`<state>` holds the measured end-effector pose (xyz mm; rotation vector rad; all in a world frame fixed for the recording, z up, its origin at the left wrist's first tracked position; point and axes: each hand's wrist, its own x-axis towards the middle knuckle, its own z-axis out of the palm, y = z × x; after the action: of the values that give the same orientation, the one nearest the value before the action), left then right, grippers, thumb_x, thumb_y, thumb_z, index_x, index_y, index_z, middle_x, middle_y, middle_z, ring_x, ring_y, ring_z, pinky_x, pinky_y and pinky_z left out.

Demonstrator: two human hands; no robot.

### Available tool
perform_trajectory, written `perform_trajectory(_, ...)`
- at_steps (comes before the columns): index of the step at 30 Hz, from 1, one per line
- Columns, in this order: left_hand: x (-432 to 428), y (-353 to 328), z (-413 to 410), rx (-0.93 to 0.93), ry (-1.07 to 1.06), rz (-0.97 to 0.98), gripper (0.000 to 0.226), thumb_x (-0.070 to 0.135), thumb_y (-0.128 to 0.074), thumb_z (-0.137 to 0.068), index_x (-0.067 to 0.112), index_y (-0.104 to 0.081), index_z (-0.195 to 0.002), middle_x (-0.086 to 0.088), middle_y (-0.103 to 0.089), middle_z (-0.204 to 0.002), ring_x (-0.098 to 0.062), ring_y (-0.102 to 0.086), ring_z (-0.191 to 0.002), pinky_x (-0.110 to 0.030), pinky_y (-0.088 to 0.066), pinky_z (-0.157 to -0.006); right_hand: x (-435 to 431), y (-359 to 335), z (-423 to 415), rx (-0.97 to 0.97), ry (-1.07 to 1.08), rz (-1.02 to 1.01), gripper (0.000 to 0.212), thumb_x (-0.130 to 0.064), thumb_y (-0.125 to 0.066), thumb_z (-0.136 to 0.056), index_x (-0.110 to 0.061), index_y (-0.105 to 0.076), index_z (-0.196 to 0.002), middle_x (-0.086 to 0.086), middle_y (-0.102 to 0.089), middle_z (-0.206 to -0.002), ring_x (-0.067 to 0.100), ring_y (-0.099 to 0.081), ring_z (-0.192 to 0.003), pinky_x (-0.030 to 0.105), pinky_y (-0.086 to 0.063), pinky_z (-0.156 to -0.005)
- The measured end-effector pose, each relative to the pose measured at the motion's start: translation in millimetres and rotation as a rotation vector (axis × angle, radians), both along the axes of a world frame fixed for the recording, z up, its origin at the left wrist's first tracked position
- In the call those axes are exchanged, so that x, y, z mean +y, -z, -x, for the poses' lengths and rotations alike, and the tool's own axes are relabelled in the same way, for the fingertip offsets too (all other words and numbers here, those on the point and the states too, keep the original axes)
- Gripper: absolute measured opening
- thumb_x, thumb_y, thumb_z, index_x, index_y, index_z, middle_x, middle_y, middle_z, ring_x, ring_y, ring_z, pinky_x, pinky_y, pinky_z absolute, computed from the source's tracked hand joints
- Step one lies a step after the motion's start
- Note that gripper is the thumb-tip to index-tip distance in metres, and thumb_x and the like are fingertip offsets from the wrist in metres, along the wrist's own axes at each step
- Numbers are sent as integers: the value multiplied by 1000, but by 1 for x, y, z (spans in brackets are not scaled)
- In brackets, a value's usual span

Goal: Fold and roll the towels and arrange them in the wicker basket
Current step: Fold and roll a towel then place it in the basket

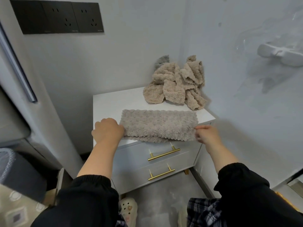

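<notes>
A grey-beige fluffy towel (159, 124) lies folded into a long strip across the front of the white nightstand top (108, 104), its near edge hanging slightly over the front. My left hand (107, 130) grips the towel's left end with curled fingers. At the towel's right end, my right hand (207, 134) pinches the cloth. A heap of crumpled beige towels (176, 86) sits at the back right corner of the nightstand, with a grey one (162, 60) poking out behind it. No wicker basket is in view.
The nightstand has two drawers with gold bar handles (164, 154). Walls close in behind and to the right, with a white wall holder (280, 54) at the right. A black socket panel (57, 17) is on the wall at upper left. My slippered foot (128, 208) stands below.
</notes>
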<state>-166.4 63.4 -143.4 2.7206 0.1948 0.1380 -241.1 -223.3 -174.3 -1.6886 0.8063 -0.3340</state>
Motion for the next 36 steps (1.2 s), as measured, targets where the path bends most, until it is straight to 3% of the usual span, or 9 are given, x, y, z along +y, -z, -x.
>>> perform_trajectory(4, -16, 8, -2, -211, 219, -98, 29, 21, -49, -91, 10, -62, -115, -12, -49, -131, -32, -39, -122, -42, -38, -93, 7, -6, -2, -76, 57, 505, 26, -2, -53, -84, -8, -65, -107, 14, -54, -116, 28, -53, -106, 31, -42, -80)
perform_trajectory(8, -34, 9, -6, -346, 400, -102, 34, 19, -44, -96, 8, -58, -124, -9, -47, -142, -31, -29, -139, -46, -27, -110, 27, -12, -10, -87, -131, 807, 29, -7, -50, -88, -8, -62, -114, 12, -56, -119, 28, -44, -115, 34, -37, -93)
perform_trajectory(12, -47, 6, -11, -215, 490, -69, 40, 28, -31, -102, 14, -47, -136, -5, -48, -142, -29, -23, -142, -44, -20, -114, 41, -4, -21, 24, -315, 993, 31, -19, -46, -93, -10, -62, -119, 12, -59, -120, 30, -47, -114, 40, -39, -96)
perform_trajectory(15, -50, 19, -19, -51, 552, -215, 50, 38, -31, -101, 19, -29, -147, -6, -30, -153, -29, -18, -143, -43, -19, -116, 44, -1, -26, 132, -418, 1066, 39, -27, -39, -97, -14, -55, -130, 11, -54, -130, 30, -43, -122, 40, -33, -104)
perform_trajectory(18, -50, 26, -25, 86, 526, -295, 57, 45, -24, -101, 25, -11, -152, -3, -7, -161, -27, -2, -147, -46, -11, -118, 46, -1, -33, 266, -533, 1092, 49, -38, -30, -100, -22, -36, -145, 7, -31, -153, 25, -23, -142, 47, -13, -115)
perform_trajectory(21, -49, 25, -24, 126, 459, -284, 57, 48, -19, -101, 29, -7, -153, 2, 0, -161, -23, 3, -148, -50, -6, -117, 48, -3, -42, 332, -631, 1086, 53, -42, -23, -101, -26, -19, -151, 5, -9, -160, 23, -6, -147, 51, -2, -116)
perform_trajectory(25, -51, 28, -21, 155, 335, -265, 55, 46, -13, -101, 30, -4, -153, 5, 5, -161, -21, 7, -148, -53, -2, -117, 44, -7, -55, 348, -710, 1140, 51, -40, -19, -102, -29, -12, -152, 2, -3, -161, 22, -1, -148, 54, -1, -115)
perform_trajectory(33, -55, 35, -25, 85, 166, -184, 51, 38, -14, -102, 30, -9, -152, 4, 1, -161, -23, 6, -147, -56, -2, -115, 44, -4, -75, 156, -523, 1107, 45, -38, -33, -101, -23, -37, -144, 1, -29, -155, 22, -13, -145, 53, -3, -115)
perform_trajectory(36, -48, 37, -31, 41, 146, -174, 50, 37, -17, -102, 28, -19, -151, 2, -8, -161, -24, 1, -147, -57, -5, -115, 41, -8, -68, 72, -384, 927, 34, -36, -42, -98, -16, -60, -120, 9, -57, -131, 30, -42, -128, 51, -25, -111)
